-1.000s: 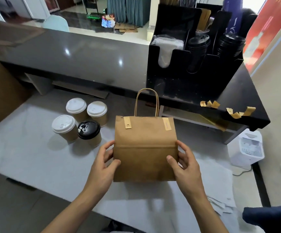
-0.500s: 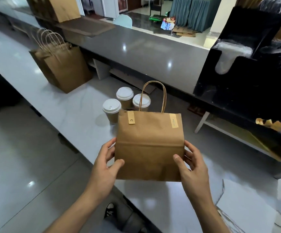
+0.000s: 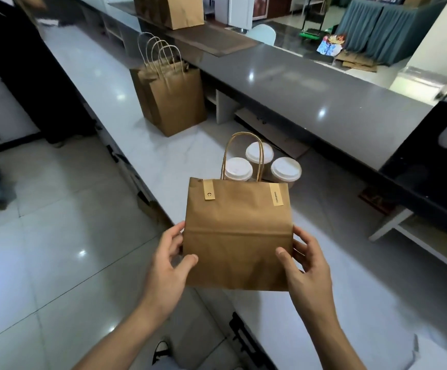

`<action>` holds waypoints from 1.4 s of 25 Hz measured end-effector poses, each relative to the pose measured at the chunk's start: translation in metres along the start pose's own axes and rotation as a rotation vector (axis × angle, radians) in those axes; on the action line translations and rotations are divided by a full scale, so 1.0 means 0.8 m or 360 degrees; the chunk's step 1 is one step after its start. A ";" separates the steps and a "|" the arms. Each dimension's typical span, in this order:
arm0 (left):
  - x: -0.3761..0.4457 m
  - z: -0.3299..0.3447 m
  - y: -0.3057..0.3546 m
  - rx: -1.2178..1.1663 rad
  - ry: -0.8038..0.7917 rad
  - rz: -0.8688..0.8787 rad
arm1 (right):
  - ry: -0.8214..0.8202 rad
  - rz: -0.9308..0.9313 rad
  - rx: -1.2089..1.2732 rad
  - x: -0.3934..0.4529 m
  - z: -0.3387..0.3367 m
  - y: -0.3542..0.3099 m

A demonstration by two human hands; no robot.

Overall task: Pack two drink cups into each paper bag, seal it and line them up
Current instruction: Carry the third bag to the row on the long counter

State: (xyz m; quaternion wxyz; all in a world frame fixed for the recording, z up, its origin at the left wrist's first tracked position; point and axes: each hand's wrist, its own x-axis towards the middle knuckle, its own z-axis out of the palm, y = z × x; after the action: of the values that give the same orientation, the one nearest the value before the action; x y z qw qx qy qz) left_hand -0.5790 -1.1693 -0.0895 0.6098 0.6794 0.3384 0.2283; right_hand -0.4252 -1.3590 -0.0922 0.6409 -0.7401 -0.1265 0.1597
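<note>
Both grips' fingers behind bag (image 3: pixel 237 236)

Ahead of the sealed bag (image 3: pixel 237 236) we hold, three lidded cups (image 3: pixel 259 153) block the white counter (image 3: pixel 104 84). Farther left a cluster of standing bags (image 3: pixel 174 102) crowds it; bare counter lies between them.

Left hand (image 3: pixel 169 259) and right hand (image 3: pixel 306 263) forward, fingers curled, thumbs facing inward

Plain brown paper bag (image 3: pixel 237 236), white cup lids (image 3: pixel 238 169)
</note>
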 end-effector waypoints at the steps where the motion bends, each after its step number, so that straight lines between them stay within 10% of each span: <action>1: 0.004 -0.013 -0.003 -0.0005 0.0011 -0.0004 | -0.0019 -0.0005 -0.0006 0.002 0.014 -0.002; 20: 0.095 -0.358 -0.046 -0.0079 0.0402 -0.0112 | -0.0424 -0.0095 -0.0110 0.012 0.388 -0.047; 35: 0.212 -0.458 -0.079 -0.0064 0.0621 -0.0323 | -0.0664 -0.0032 -0.0181 0.119 0.560 -0.050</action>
State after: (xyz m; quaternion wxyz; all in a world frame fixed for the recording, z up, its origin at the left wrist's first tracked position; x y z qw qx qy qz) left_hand -0.7424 -0.7950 -0.1135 0.5659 0.5726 0.5119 0.2997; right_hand -0.5161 -0.9090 -0.1168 0.5596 -0.7246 -0.2726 0.2958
